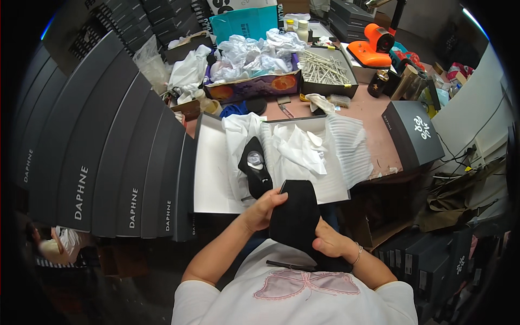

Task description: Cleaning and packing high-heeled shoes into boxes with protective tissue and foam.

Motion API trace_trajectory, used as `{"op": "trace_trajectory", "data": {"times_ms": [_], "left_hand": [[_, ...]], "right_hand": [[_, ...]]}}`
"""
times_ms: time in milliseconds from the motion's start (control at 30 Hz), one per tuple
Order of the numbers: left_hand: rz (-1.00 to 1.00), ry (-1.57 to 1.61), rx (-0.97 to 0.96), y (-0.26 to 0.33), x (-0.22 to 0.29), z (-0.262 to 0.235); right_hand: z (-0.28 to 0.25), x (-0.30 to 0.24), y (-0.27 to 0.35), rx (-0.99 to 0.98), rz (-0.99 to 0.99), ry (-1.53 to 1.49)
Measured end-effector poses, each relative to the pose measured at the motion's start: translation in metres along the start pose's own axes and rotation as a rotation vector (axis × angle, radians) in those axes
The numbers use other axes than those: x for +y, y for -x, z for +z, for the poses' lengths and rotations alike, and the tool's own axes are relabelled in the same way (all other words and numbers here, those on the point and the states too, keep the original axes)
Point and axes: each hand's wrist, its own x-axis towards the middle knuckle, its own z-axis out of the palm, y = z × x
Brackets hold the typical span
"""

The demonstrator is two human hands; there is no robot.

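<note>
At the lower centre of the frame, the person's left hand (264,208) gripped the upper left edge of a black boot (295,216), fingers curled over the soft material. The right hand (331,242) was closed on the boot's lower right side, thumb pressed against the fabric, a thin bracelet at the wrist. The boot stood between the two hands, held just above the person's lap and below the near edge of the table (374,116).

Just above the hands, an open white shoe box (211,173) lay on the table. Inside it a second black boot (255,167) rested on white tissue paper (295,149), toe pointing toward the person. A sheet of white ribbed foam wrap (351,149) draped over the right side of the box.

A tall row of dark grey shoe boxes (103,157) filled the left side of the frame. A dark grey box lid (413,132) sat at the right edge of the table. In the upper centre, a cardboard box of crumpled white paper (254,57) stood beside a dark tray of pale sticks (325,67). An orange tape dispenser (371,46) sat at the upper right.
</note>
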Motion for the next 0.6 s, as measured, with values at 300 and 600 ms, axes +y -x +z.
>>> {"op": "trace_trajectory", "data": {"times_ms": [300,600], "left_hand": [[0.010,0.215,0.055,-0.037,-0.036,-0.017],[0.064,0.039,0.089,-0.062,-0.034,-0.011]], "right_hand": [[-0.091,-0.023,0.038,0.100,0.410,-0.252],[-0.208,0.165,-0.244,0.222,0.208,0.808]]}}
